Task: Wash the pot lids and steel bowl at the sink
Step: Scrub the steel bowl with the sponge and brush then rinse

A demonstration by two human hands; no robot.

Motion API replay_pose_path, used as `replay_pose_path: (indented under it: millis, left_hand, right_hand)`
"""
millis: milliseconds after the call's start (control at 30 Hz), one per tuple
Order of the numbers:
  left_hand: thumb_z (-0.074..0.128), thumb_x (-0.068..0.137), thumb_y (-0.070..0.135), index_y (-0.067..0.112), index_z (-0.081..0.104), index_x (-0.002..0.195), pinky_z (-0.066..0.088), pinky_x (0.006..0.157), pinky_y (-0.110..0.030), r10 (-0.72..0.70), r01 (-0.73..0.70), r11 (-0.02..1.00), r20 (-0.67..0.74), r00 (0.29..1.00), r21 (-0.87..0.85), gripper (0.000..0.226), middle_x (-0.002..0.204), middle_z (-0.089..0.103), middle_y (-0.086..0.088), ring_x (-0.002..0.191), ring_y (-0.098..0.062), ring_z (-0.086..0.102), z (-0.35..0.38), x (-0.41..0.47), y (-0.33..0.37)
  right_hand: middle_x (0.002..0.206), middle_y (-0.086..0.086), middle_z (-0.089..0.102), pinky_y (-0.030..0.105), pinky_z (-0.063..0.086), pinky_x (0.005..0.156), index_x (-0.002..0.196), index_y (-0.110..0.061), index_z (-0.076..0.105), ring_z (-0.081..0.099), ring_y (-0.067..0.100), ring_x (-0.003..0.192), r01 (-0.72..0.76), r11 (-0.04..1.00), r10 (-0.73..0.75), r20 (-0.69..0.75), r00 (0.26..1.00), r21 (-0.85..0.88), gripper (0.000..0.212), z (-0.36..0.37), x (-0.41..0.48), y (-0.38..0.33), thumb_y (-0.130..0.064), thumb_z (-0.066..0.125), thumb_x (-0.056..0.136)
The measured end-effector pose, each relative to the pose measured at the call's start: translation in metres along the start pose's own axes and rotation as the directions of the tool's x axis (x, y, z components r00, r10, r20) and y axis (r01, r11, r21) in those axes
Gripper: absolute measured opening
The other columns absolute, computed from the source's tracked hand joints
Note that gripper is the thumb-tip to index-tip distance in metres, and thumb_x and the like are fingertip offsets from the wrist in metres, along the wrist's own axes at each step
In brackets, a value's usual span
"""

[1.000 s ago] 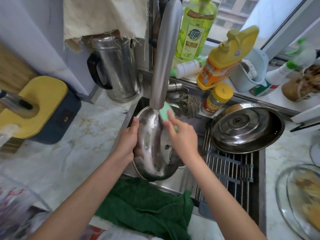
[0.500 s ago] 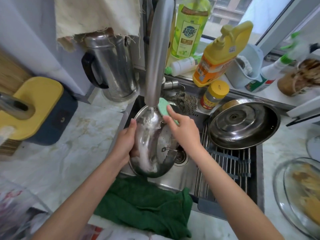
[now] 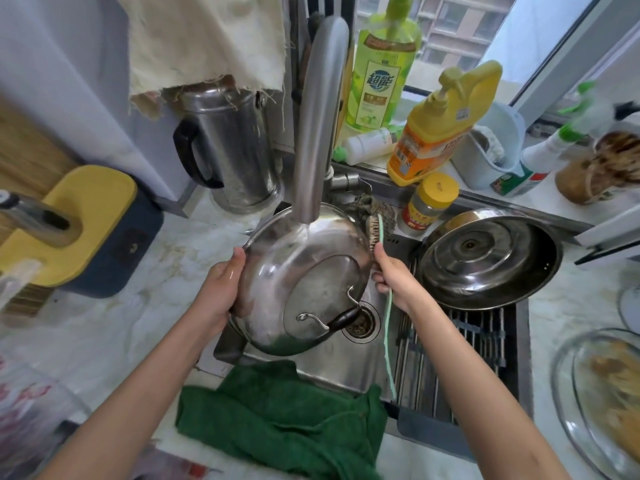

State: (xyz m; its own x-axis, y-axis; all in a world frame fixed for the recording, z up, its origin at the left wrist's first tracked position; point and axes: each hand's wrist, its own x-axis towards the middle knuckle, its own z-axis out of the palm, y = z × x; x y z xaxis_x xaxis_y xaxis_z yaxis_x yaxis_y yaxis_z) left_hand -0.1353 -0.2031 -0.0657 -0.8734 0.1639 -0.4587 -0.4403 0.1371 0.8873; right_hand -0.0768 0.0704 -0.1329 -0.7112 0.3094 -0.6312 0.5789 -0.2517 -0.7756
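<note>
Marble counter [image 3: 121, 306], daylit window [image 3: 467, 39], pale wall [image 3: 69, 81]

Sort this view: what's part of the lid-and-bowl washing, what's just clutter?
In use: left hand, held pot lid, right hand, brush, faucet, sink, steel bowl, second lid.
Clutter: kettle, green towel, yellow bottle, green bottle, jar, glass dish.

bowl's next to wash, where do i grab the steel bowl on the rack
Take the steel bowl by its near rim, coming from the front. It shows no handles, and that edge sits free over the rack; the far edge is crowded by the jar. A lid lies inside, so likely keep it level.
</note>
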Motion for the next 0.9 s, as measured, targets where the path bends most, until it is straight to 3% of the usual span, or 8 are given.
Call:
replay_pose_path:
  millis: [133, 233, 333, 533, 600, 667, 767, 900]
  left_hand:
    - [0.040, 0.071, 0.069, 0.015, 0.067, 0.083, 0.053, 0.069, -0.021, 0.033, -0.032, 0.999, 0.078, 0.996, -0.010, 0.062, 0.069, 0.073, 0.004, 0.075, -0.013, 0.066, -0.002, -0.001, 0.000]
    - [0.054, 0.048, 0.093, 0.018, 0.067, 0.062, 0.046, 0.049, -0.014, 0.091, -0.107, 0.991, 0.178, 0.980, 0.080, 0.078, 0.053, 0.065, 0.002, 0.051, -0.005, 0.060, -0.012, 0.002, -0.002]
    - [0.049, 0.084, 0.065, 0.022, 0.062, 0.042, 0.037, 0.050, -0.018, 0.072, -0.145, 0.970, 0.338, 0.938, 0.197, 0.062, 0.044, 0.055, 0.007, 0.042, 0.002, 0.049, -0.017, 0.003, 0.005]
    - [0.043, 0.093, 0.042, 0.009, 0.048, 0.063, 0.031, 0.048, -0.014, 0.063, -0.326, 0.846, 0.529, 0.846, 0.421, 0.045, 0.054, 0.044, 0.002, 0.046, -0.003, 0.041, 0.021, 0.015, 0.026]
    - [0.041, 0.095, 0.038, 0.010, 0.047, 0.061, 0.029, 0.048, -0.018, 0.134, -0.374, 0.830, 0.503, 0.854, 0.413, 0.045, 0.053, 0.042, 0.000, 0.044, -0.003, 0.038, 0.036, 0.019, 0.022]
    - [0.040, 0.090, 0.047, 0.013, 0.044, 0.058, 0.029, 0.045, -0.019, 0.185, -0.381, 0.832, 0.446, 0.876, 0.403, 0.047, 0.049, 0.040, 0.002, 0.040, -0.003, 0.037, 0.044, 0.017, 0.015]
    - [0.034, 0.089, 0.055, 0.014, 0.043, 0.056, 0.031, 0.039, -0.021, 0.129, -0.226, 0.920, 0.296, 0.946, 0.320, 0.054, 0.042, 0.040, -0.001, 0.034, -0.010, 0.039, 0.046, 0.012, 0.007]
    - [0.025, 0.100, 0.051, 0.015, 0.047, 0.067, 0.033, 0.057, -0.024, 0.092, -0.140, 0.937, 0.163, 0.982, 0.320, 0.054, 0.060, 0.043, -0.001, 0.057, -0.011, 0.043, 0.051, 0.009, 0.014]
  right_hand:
    - [0.052, -0.010, 0.038, 0.013, 0.021, 0.037, 0.097, -0.016, 0.045, 0.029, 0.001, 0.041, 0.006, 0.994, -0.017, 0.104, 0.994, 0.109, 0.024, 0.000, 0.001, -0.010, -0.041, 0.045, 0.097]
    - [0.045, -0.010, 0.037, 0.013, 0.023, 0.034, 0.094, -0.014, 0.044, 0.028, 0.001, 0.036, -0.003, 0.988, -0.011, 0.089, 0.996, 0.156, 0.016, -0.004, -0.006, -0.017, -0.028, 0.048, 0.098]
    - [0.042, -0.007, 0.040, 0.013, 0.023, 0.036, 0.085, -0.014, 0.045, 0.033, 0.001, 0.034, 0.123, 0.976, -0.137, 0.069, 0.988, 0.177, 0.016, -0.009, -0.024, -0.030, -0.026, 0.054, 0.091]
    - [0.071, -0.013, 0.061, 0.011, 0.040, 0.059, 0.085, -0.019, 0.058, 0.055, -0.006, 0.062, 0.414, 0.847, -0.375, 0.178, 0.910, -0.333, 0.010, 0.011, -0.042, -0.059, -0.013, 0.061, 0.092]
    - [0.086, -0.011, 0.063, 0.018, 0.042, 0.068, 0.098, -0.021, 0.060, 0.058, 0.001, 0.078, 0.411, 0.809, -0.377, 0.167, 0.911, -0.420, 0.009, 0.016, -0.039, -0.061, -0.020, 0.065, 0.090]
    - [0.104, -0.010, 0.061, 0.022, 0.045, 0.076, 0.120, -0.019, 0.053, 0.060, 0.008, 0.093, 0.374, 0.791, -0.369, 0.110, 0.923, -0.484, 0.036, 0.012, -0.040, -0.068, -0.031, 0.066, 0.088]
    - [0.132, -0.002, 0.054, 0.035, 0.048, 0.089, 0.145, -0.026, 0.030, 0.058, 0.019, 0.110, 0.303, 0.724, -0.406, -0.027, 0.914, -0.620, 0.062, -0.004, -0.042, -0.071, -0.051, 0.050, 0.093]
    - [0.126, 0.006, 0.063, 0.034, 0.051, 0.070, 0.142, -0.039, 0.039, 0.063, 0.018, 0.087, 0.300, 0.498, -0.487, 0.024, 0.873, -0.814, 0.042, 0.003, -0.054, -0.066, -0.044, 0.039, 0.100]
